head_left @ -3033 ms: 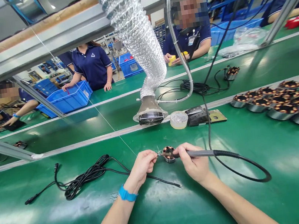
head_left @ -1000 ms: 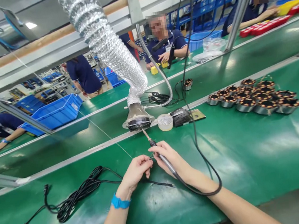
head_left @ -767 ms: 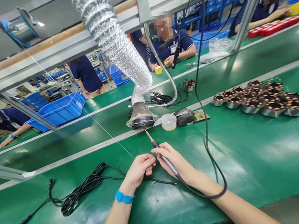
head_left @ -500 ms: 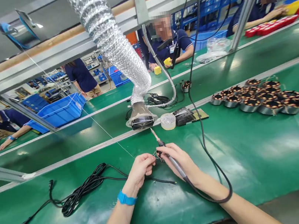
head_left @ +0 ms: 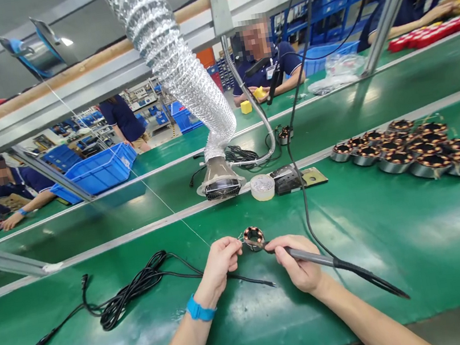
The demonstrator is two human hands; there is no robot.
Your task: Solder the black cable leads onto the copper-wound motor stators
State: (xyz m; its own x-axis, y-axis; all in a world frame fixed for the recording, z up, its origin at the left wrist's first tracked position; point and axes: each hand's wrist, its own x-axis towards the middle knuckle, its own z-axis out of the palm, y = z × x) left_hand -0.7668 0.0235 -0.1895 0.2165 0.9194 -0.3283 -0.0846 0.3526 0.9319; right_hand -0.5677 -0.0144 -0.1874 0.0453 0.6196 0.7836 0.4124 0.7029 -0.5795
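- Nearest me, the right hand [head_left: 298,263] is closed around the iron [head_left: 311,255], pen-fashion
- The left hand [head_left: 225,254] is pinched to a narrow grip on thin wire [head_left: 241,239]; whether that is a lead or solder, I cannot tell
- Its cable [head_left: 123,298] lies loosely coiled on the bench [head_left: 355,315] to the left, the free end between the forearms
- Just past the fingertips, between the hands, sits the coil [head_left: 253,239], left of the right grip; both hands are about equally near
- The iron's long axis slants from lower right up to its tip at the coil, aimed at the left fingertips; contact is unclear
- The coil is a ring, with no long axis, its open face showing upward
- Beyond stand the pot [head_left: 263,187], the holder [head_left: 287,180] and the hood [head_left: 219,180]
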